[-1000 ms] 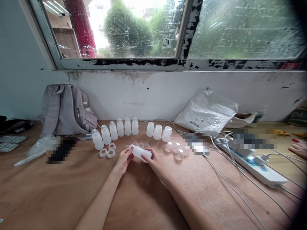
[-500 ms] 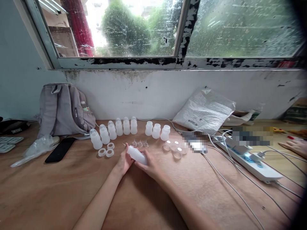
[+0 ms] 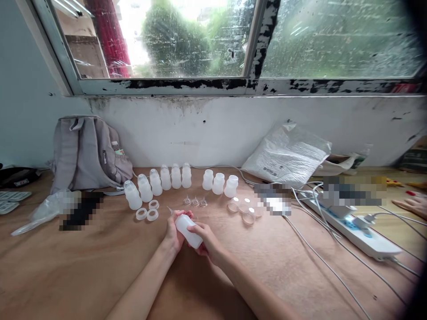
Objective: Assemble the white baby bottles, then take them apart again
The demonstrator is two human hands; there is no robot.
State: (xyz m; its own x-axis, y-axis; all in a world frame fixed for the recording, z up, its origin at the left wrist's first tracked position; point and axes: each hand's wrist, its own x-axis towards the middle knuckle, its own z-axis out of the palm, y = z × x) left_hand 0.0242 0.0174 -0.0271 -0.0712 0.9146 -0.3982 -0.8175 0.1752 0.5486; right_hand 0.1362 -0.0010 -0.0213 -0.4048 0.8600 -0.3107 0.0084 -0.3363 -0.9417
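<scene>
Over at the far left of the table (image 3: 83, 271), pale flat cases (image 3: 13, 196) sit at the edge, and next along comes a grey backpack (image 3: 90, 153) leaning by the wall. Just in front of it, a crumpled plastic bag (image 3: 43, 217) lies beside a dark, pixelated slab (image 3: 82, 211). Moving right, six frosted bottles (image 3: 146, 187) with clear tops stand upright in a curve, three white rings (image 3: 152, 219) close together in front of them.

Now to you, front and centre: your left hand (image 3: 175, 231) is cupped around the upper end of a white bottle (image 3: 189, 231), tilted above the table, its base pointing toward you and to the right. Your right hand (image 3: 205, 242) is clamped on the lower end, thumb on top, fingers underneath. A thin clear tip (image 3: 170, 210) pokes up past your left fingers; it's too small to tell whether it's joined to the bottle.

Just beyond your hands, three clear pointed pieces (image 3: 195, 202) sit in a row, with three open-topped bottles (image 3: 218, 184) behind to the right. Nearer, clear round caps (image 3: 248, 218) cluster together. Further right, a silvery packet (image 3: 288, 155) leans against the wall, cables trail from a white power strip (image 3: 353, 233), and another person's hand (image 3: 413, 206) rests at the edge.
</scene>
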